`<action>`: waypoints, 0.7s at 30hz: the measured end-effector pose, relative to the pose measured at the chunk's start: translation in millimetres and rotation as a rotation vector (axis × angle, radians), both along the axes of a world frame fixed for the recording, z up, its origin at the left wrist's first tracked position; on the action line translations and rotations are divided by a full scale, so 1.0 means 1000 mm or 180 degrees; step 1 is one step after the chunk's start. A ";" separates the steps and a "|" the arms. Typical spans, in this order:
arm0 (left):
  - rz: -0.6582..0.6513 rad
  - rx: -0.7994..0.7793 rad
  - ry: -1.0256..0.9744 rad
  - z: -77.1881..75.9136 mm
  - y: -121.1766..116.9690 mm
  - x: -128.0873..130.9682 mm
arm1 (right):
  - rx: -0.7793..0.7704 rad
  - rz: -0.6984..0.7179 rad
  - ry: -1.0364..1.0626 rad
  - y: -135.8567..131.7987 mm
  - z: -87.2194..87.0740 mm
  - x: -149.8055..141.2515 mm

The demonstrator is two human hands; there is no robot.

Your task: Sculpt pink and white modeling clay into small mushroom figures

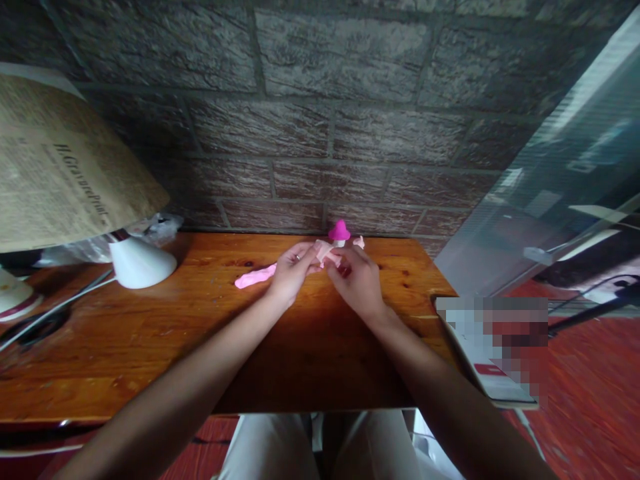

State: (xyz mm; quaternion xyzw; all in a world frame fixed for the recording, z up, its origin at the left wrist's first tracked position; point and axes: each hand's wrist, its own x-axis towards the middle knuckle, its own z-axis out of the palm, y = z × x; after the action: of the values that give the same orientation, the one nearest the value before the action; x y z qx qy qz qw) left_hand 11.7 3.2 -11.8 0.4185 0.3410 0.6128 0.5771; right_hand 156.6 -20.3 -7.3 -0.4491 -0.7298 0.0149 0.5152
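Observation:
Between my two hands is a small, flat, pale pink piece of soft modelling clay (326, 253). The fingertips of my left hand (294, 268) pinch its left side, and those of my right hand (356, 275) close on its right side. A longer strip of pink clay (255, 276) lies on the table to the left of my left hand. Just behind the hands stands a mushroom shape (339, 231) with a bright magenta cap and a pale stem. Beside it on the right, a pale pink lump (359, 242) shows partly behind my right fingers.
The wooden table (210, 347) runs up to a grey brick wall (330, 133). At the left stand a lamp with a printed shade (65, 167) and white base (141, 262), a paper cup (17, 293) and scissors (43, 327). A clear panel (540, 180) rises at the right.

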 end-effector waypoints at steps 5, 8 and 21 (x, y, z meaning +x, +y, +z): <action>0.0040 -0.0018 0.0001 0.003 -0.002 0.000 | -0.0064 0.0013 -0.0072 0.000 0.000 0.000; 0.0035 -0.0061 -0.0019 0.004 -0.002 0.000 | -0.0084 -0.0009 -0.0068 -0.001 0.000 0.000; 0.0024 0.0021 0.0126 0.000 -0.003 0.001 | -0.0159 -0.0223 -0.0315 -0.004 0.002 0.001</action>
State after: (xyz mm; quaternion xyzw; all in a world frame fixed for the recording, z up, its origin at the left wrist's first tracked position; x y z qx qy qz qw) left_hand 12.5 0.6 -11.6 0.4312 0.3519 0.6077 0.5665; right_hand 157.6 -24.0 -5.1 -0.4873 -0.7376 -0.0072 0.4674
